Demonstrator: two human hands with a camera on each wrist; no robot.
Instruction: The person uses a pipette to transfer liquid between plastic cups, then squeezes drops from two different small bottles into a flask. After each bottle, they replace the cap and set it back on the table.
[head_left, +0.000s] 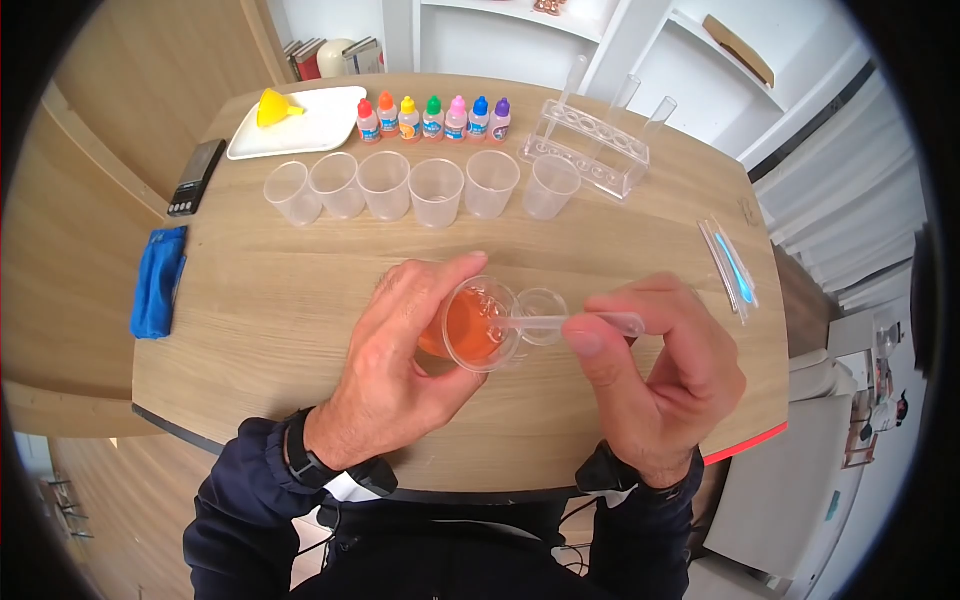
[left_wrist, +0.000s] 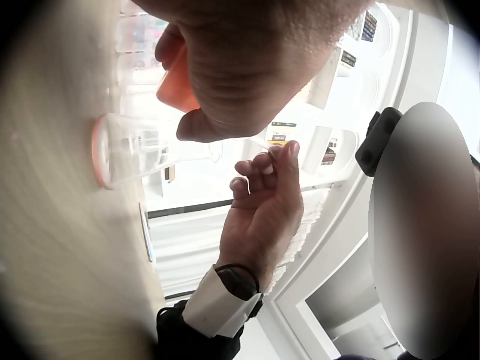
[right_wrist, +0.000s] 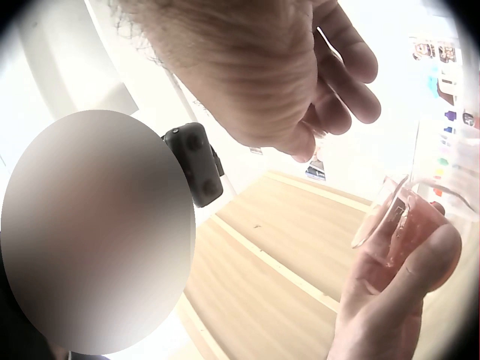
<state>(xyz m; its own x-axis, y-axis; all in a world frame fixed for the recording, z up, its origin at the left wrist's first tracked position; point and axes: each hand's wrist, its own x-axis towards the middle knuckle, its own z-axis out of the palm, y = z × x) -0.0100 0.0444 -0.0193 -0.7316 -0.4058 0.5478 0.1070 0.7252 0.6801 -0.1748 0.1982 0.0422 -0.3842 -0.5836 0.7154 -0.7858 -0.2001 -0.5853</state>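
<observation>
My left hand (head_left: 400, 340) grips a clear plastic cup (head_left: 447, 312) of orange-red liquid, lifted above the table and tilted in the wrist views. Between thumb and fingers, my right hand (head_left: 665, 365) pinches a translucent plastic dropper (head_left: 540, 323) by its bulb; the dropper's tip reaches over the cup's mouth to the liquid. Just right of the cup, a clear conical flask (head_left: 545, 300) stands on the table. The left wrist view shows this flask (left_wrist: 127, 150) from the side, with a thin orange-red layer at its base.
Several empty cups (head_left: 437, 190) line the table (head_left: 270, 290). Behind them stand several dye bottles (head_left: 432, 122) and a test tube rack (head_left: 590, 150). A white tray (head_left: 330, 115) with a yellow funnel (head_left: 272, 108), a scale (head_left: 197, 175) and a blue cloth (head_left: 158, 285) lie left; wrapped stirrers (head_left: 735, 265) lie right.
</observation>
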